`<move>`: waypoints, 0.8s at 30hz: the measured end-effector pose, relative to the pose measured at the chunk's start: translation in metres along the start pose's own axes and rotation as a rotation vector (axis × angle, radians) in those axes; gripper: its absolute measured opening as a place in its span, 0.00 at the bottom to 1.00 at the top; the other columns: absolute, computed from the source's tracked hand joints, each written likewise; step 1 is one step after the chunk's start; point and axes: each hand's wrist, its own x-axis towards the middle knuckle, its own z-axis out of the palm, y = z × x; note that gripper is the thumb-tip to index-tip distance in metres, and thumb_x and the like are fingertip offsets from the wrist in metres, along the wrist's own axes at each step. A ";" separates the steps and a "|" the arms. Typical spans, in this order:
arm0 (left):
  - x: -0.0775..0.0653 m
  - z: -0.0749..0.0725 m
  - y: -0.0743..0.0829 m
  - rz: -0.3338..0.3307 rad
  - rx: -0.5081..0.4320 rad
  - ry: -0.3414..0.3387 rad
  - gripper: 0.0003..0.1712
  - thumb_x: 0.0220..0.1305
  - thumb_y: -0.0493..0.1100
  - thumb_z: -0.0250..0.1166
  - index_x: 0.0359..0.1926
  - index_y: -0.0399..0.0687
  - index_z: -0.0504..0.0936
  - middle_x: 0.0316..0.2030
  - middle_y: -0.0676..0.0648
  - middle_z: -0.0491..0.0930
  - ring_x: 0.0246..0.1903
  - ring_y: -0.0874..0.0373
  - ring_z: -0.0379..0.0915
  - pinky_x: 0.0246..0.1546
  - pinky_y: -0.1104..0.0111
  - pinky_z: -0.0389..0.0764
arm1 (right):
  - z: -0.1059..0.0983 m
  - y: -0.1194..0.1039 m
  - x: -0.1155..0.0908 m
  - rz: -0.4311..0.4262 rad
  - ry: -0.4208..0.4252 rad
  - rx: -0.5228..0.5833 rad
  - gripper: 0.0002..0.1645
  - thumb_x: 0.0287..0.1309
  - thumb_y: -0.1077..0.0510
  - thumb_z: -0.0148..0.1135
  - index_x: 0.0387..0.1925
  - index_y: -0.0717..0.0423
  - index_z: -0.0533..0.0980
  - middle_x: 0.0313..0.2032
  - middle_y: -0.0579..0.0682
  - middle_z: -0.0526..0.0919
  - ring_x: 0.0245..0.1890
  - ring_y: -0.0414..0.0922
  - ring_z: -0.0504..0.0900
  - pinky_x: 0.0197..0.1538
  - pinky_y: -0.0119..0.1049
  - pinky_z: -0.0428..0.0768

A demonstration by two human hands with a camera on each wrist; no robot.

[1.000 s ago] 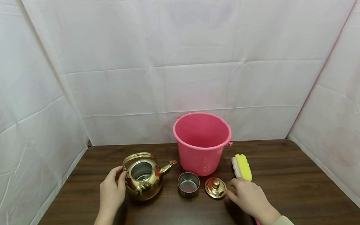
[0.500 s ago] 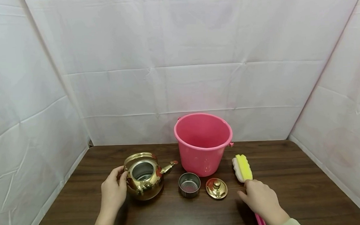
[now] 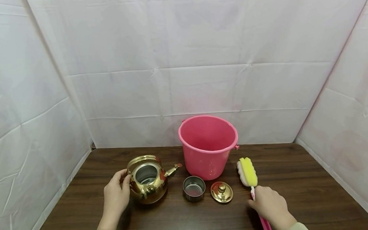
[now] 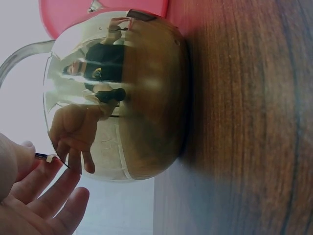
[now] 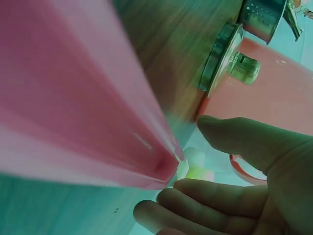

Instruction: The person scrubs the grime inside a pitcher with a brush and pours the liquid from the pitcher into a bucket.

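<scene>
A shiny gold kettle (image 3: 147, 189), lidless and with its spout to the right, stands upright on the table's left side. My left hand (image 3: 115, 195) is at its left side; in the left wrist view thumb and fingers pinch a small metal piece at the base of the kettle's arched handle. A sponge brush with a yellow and white head (image 3: 248, 172) and a pink handle (image 5: 98, 93) lies at the right. Over that handle is my right hand (image 3: 270, 205), its thumb and relaxed fingers (image 5: 210, 196) spread apart in the right wrist view, not closed round it.
A pink bucket (image 3: 205, 165) stands at the back middle. In front of it are a metal strainer cup (image 3: 194, 189) and the gold kettle lid (image 3: 221, 192), knob up. White cloth walls (image 3: 183, 88) border the dark wooden table (image 3: 181, 220) at the back and sides.
My right hand has moved right and nearer to me, away from the lid and down along the brush, baring its white neck. The left hand stays at the kettle.
</scene>
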 end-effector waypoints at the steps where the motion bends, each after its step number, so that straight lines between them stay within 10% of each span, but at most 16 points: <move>1: 0.000 0.000 0.000 0.000 0.000 0.000 0.11 0.63 0.32 0.60 0.45 0.30 0.79 0.37 0.35 0.83 0.37 0.42 0.81 0.37 0.52 0.79 | 0.000 0.001 0.000 0.006 -0.011 0.000 0.20 0.45 0.50 0.68 0.15 0.53 0.66 0.15 0.47 0.70 0.16 0.44 0.69 0.16 0.41 0.67; 24: 0.000 -0.002 0.002 -0.016 0.008 -0.014 0.11 0.63 0.33 0.60 0.46 0.31 0.78 0.38 0.35 0.83 0.38 0.42 0.81 0.39 0.51 0.79 | 0.003 0.014 0.003 0.041 -0.160 -0.017 0.14 0.41 0.55 0.69 0.22 0.55 0.70 0.19 0.48 0.71 0.20 0.46 0.70 0.20 0.42 0.68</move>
